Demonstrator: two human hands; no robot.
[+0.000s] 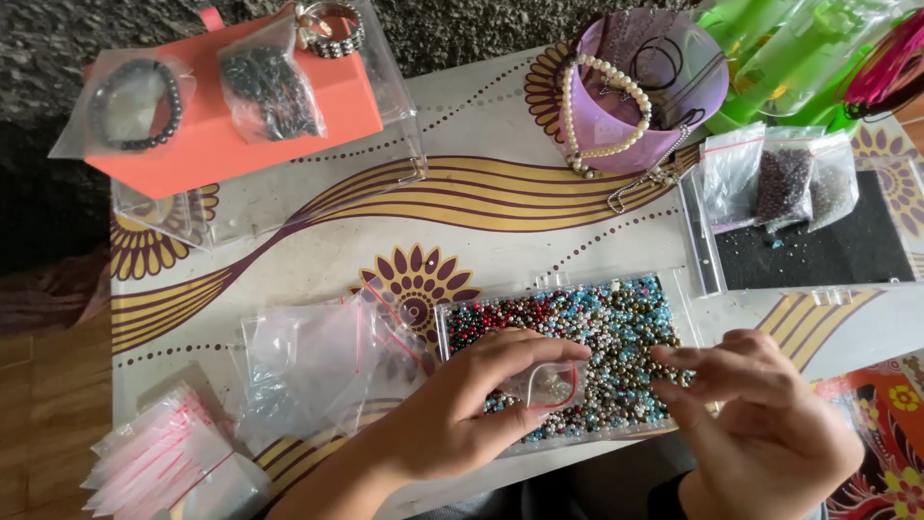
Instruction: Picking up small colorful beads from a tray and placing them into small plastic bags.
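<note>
Two hands (462,414) (760,424), one bead tray (616,318)

Cream tabletop (539,241), done up with maroon-and-gold swirls and sunflower-ish prints. Mixed beads (616,332) in turquoise, silver, red, bronze and dark green, all jumbled in a clear tray (674,289). Clear little baggie (549,385) with a red zip line. Coral-orange box (241,125). Lilac cup (602,120) draped in a white pearl strand (587,106). Black foam pad (828,250), lime-green plastic (770,48) up top.
</note>
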